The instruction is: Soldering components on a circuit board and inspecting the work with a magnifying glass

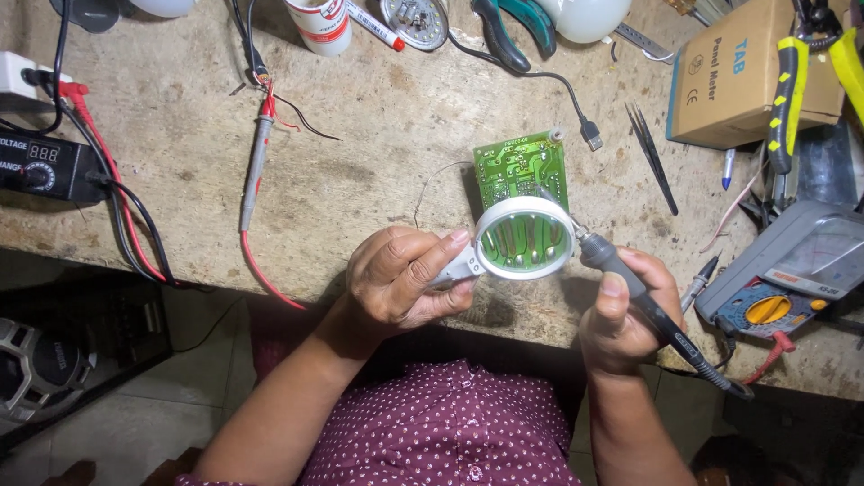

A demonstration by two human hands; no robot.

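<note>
We see one green circuit board (520, 169) lying on the workbench (360, 189). Our left hand (400, 279) closes its fingers around the handle of one white magnifier (525, 238), held over the board. Our right hand (625, 310) grips one soldering iron (643, 301), tip at the board. Two pliers lie beyond.

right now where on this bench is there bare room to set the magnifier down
Widest bare wood lies between the red probe and the green circuit board, above the left hand. A narrower strip runs between the board and the tweezers. The right end is crowded around the multimeter and cardboard box.
</note>
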